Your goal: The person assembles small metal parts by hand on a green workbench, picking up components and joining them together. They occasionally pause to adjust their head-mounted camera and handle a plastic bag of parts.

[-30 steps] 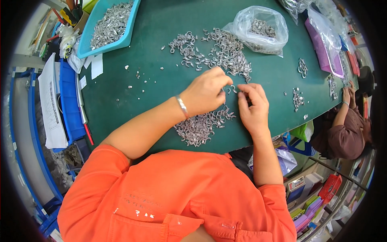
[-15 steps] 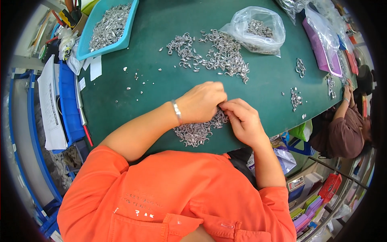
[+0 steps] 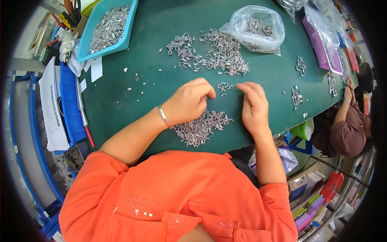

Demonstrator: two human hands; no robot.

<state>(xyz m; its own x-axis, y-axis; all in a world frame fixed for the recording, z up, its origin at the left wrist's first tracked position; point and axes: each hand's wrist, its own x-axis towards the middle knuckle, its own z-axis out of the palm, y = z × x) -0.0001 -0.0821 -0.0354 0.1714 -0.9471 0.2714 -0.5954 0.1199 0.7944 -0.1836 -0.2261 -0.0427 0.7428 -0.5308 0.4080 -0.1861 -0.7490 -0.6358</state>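
My left hand (image 3: 191, 101) is curled over the far left edge of a near pile of small grey metal crescent-shaped pieces (image 3: 199, 129). Its fingers are bent together, and whatever they may hold is hidden. To the right, apart from that pile, my right hand (image 3: 254, 105) is held with its fingers stretched out and nothing visible in them. Between the two hands, a few curved metal pieces (image 3: 224, 87) lie on the green tabletop (image 3: 161, 97). Farther off spreads a larger scatter of similar pieces (image 3: 227, 54).
A turquoise basket (image 3: 82, 50) of metal pieces stands far left, and a clear plastic bag (image 3: 258, 40) of pieces far right. Small clusters (image 3: 297, 98) lie right, near a purple basket (image 3: 318, 48). Blue trays with papers (image 3: 52, 105) border the left. Another person (image 3: 342, 129) sits at the right.
My hands, which were together over the near pile, have come apart: the left moved left, the right away from me and rightward. The few pieces between them are now visible.
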